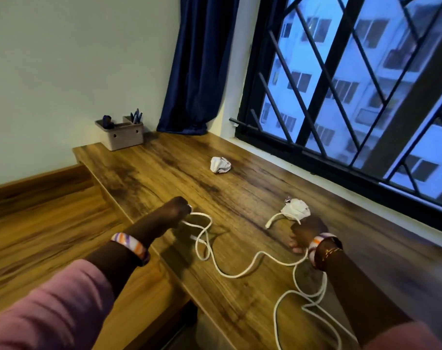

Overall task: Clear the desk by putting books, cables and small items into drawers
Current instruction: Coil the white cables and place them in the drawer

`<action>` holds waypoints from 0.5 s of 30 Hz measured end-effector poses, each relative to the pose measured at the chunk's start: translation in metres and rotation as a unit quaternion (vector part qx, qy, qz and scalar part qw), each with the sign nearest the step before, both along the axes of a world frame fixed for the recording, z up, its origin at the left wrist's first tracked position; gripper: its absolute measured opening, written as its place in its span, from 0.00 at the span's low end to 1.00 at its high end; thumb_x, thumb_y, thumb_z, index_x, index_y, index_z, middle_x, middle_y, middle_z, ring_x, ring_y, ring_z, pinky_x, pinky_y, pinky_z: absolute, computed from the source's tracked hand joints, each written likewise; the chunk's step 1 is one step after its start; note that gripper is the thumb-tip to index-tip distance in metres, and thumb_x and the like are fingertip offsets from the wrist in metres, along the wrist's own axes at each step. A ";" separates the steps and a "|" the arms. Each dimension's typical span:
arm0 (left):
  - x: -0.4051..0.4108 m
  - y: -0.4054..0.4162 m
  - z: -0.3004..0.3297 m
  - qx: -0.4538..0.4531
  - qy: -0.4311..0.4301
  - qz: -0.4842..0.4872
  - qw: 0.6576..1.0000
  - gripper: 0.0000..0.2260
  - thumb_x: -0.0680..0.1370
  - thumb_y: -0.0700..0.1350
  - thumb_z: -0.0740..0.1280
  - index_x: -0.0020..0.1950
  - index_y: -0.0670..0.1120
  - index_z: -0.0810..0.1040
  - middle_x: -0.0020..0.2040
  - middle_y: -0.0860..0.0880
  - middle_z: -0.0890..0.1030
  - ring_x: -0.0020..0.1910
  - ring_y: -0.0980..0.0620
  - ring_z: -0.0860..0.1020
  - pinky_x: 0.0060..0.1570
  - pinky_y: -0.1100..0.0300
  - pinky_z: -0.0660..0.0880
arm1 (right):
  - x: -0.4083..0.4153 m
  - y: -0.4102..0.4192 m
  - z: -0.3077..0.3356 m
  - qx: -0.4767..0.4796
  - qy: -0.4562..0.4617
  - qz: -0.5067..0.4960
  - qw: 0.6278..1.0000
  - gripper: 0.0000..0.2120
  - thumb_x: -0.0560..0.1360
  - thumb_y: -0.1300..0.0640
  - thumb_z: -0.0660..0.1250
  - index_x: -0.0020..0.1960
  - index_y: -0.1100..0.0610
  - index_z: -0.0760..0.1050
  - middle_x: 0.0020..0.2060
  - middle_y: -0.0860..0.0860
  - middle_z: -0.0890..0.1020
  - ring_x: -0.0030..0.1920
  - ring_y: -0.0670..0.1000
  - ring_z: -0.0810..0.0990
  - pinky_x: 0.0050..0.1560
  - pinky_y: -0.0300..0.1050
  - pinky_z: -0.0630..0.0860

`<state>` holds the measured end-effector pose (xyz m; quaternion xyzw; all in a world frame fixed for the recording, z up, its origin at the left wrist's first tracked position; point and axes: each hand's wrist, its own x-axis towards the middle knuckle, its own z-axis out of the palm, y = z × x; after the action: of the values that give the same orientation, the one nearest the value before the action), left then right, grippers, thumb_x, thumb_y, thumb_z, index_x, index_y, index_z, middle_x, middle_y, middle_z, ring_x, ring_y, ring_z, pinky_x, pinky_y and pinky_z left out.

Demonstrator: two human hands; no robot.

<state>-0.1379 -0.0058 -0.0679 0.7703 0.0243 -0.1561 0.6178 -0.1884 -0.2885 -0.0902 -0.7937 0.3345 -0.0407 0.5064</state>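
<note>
A long white cable [236,274] snakes over the wooden desk [164,173] in loose loops. My left hand [173,212] is closed around one end of it near the desk's left edge. My right hand [305,233] grips the cable further along, with a short white end sticking out to its left. Just beyond my right hand lies a crumpled white paper ball [297,209], touching the fingers. A second crumpled paper ball [220,164] rests farther back in the middle of the desk. No drawer is in view.
A grey organiser box [122,136] with pens stands at the desk's far left corner. A dark blue curtain [199,72] hangs behind it. A barred window [353,84] runs along the desk's right side. Wooden floor [38,210] lies to the left.
</note>
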 end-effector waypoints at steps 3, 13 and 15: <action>-0.002 -0.012 -0.007 0.038 0.006 -0.003 0.999 0.17 0.78 0.37 0.58 0.29 0.44 0.65 0.28 0.44 0.69 0.27 0.48 0.67 0.28 0.59 0.63 | -0.010 0.008 0.012 -0.290 0.102 0.087 0.948 0.16 0.75 0.56 0.61 0.62 0.60 0.72 0.58 0.61 0.77 0.55 0.62 0.78 0.53 0.51 0.76; -0.001 -0.032 0.072 -0.175 0.007 -0.139 0.975 0.09 0.77 0.39 0.57 0.43 0.42 0.76 0.20 0.54 0.66 0.17 0.60 0.61 0.18 0.70 0.62 | -0.015 0.109 0.065 -0.160 -0.134 0.378 0.902 0.15 0.75 0.50 0.64 0.60 0.53 0.77 0.54 0.46 0.81 0.59 0.47 0.77 0.68 0.49 0.64; -0.006 -0.027 0.092 -0.154 -0.040 -0.164 0.974 0.08 0.77 0.39 0.58 0.45 0.43 0.76 0.23 0.54 0.69 0.18 0.60 0.63 0.18 0.70 0.62 | -0.015 0.124 0.077 -0.137 -0.160 0.346 0.914 0.12 0.76 0.53 0.63 0.54 0.56 0.80 0.54 0.56 0.82 0.60 0.59 0.77 0.66 0.61 0.66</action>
<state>-0.1435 -0.0329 0.0243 0.6653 -0.1518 -0.2260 0.6951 -0.2039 -0.1647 -0.0127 -0.9044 -0.0549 -0.0348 0.4216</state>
